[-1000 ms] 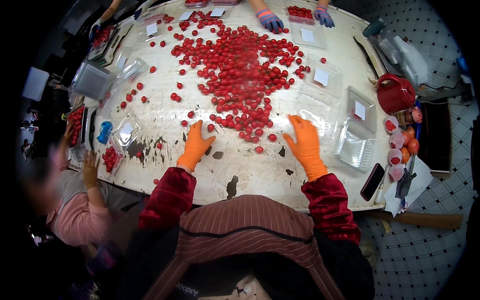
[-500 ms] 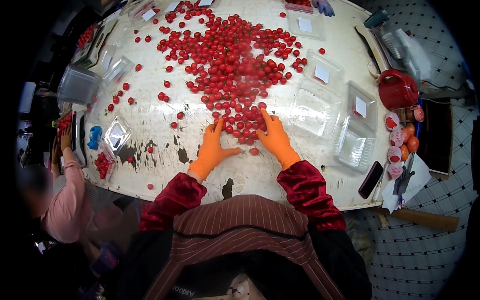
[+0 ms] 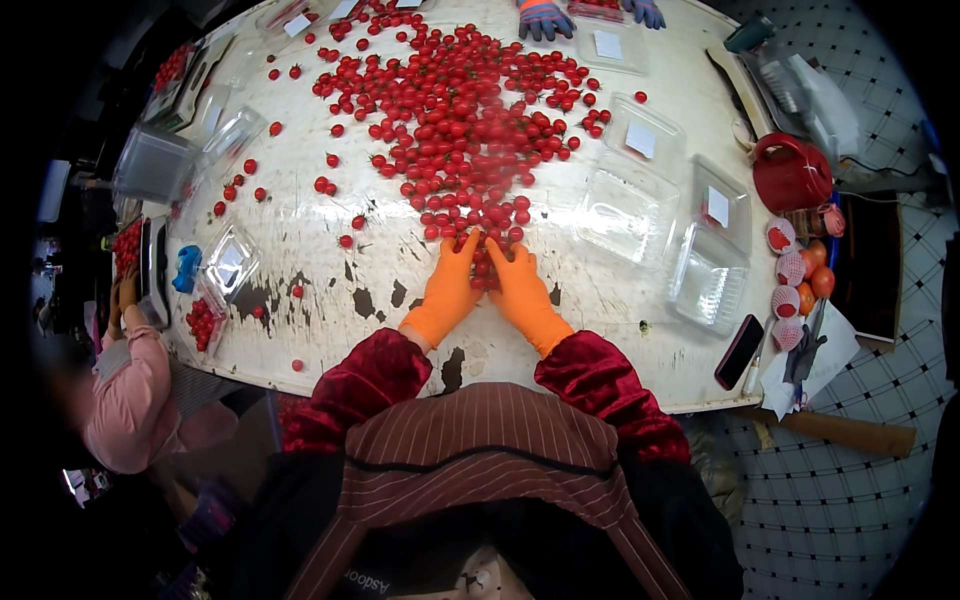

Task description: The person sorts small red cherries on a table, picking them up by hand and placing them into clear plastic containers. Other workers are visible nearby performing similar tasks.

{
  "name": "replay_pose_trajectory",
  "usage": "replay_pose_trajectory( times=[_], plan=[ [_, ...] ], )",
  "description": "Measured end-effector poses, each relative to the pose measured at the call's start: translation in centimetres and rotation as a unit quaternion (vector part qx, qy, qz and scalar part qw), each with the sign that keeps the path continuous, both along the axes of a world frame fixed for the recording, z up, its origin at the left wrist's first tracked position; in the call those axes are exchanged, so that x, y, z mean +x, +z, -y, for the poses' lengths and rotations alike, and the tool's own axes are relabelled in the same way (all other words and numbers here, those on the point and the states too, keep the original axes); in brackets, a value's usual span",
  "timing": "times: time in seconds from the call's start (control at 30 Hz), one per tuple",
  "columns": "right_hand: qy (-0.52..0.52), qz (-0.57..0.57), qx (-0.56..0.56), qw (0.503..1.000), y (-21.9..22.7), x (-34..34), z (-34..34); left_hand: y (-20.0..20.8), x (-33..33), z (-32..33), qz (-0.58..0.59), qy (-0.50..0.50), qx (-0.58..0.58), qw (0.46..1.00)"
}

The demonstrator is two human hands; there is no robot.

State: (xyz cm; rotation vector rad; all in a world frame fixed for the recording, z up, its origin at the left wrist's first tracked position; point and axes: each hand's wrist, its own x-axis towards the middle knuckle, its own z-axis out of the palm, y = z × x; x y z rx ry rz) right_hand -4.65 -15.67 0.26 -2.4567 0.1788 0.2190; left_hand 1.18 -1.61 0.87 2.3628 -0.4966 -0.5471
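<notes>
A large heap of red cherry tomatoes (image 3: 445,125) spreads down the middle of the white worktable (image 3: 590,330). At its near tip, my left hand (image 3: 447,290) and my right hand (image 3: 523,292), both in orange gloves, are cupped toward each other. A small cluster of cherry tomatoes sits squeezed between them, partly hidden by the fingers. Both hands rest at table height, with fingers pointing away from me. To the right lies an open clear plastic box (image 3: 708,280), and beside it another clear clamshell box (image 3: 628,215).
At left stand stacked clear boxes (image 3: 155,165), a blue tape dispenser (image 3: 187,268) and a part-filled tomato box (image 3: 204,322). A person in pink (image 3: 135,400) works there. Gloved hands of another person (image 3: 545,20) are at the far edge. A red jug (image 3: 792,172) and phone (image 3: 740,352) sit right.
My hands have come together from either side, closing round tomatoes at the heap's near tip. Another blue-grey gloved hand has appeared at the far edge.
</notes>
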Motion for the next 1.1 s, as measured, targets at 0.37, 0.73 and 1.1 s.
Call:
replay_pose_trajectory(
  times=[0.37,0.73,1.1],
  plan=[
    [-0.140,0.022,0.456,0.879,-2.4,-0.1,-0.4,-2.0,0.3,-1.6,-0.272,0.104,-0.287,0.913],
    [0.051,0.109,0.193,0.974,4.2,2.1,-4.7,-0.9,1.7,-1.3,-0.467,0.293,-0.646,0.528],
    [-0.178,0.136,0.621,0.751,8.0,1.8,-1.5,2.3,0.8,-2.0,-0.512,0.155,-0.802,0.266]
  ],
)
